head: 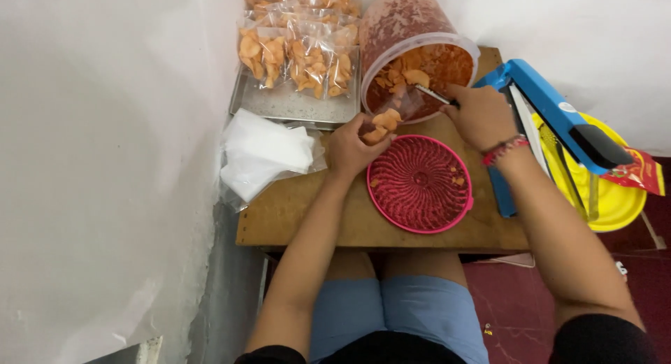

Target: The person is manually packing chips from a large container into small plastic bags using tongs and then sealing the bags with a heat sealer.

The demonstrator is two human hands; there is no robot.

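Head camera shows me my left hand (pixel 351 148) holding orange chips (pixel 381 125) above the pink strainer (pixel 419 183), while my right hand (pixel 479 116) grips tongs (pixel 433 95) inside the tub (pixel 419 53).

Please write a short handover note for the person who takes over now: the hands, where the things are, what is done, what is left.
Left hand: holds a few orange chips above the red round tray.
Right hand: grips a thin metal utensil reaching into the tilted tub of chips.
Done: filled chip bags lie on the metal tray.
Left: tub still holds chips; empty plastic bags lie beside the left hand; blue sealer lies right.
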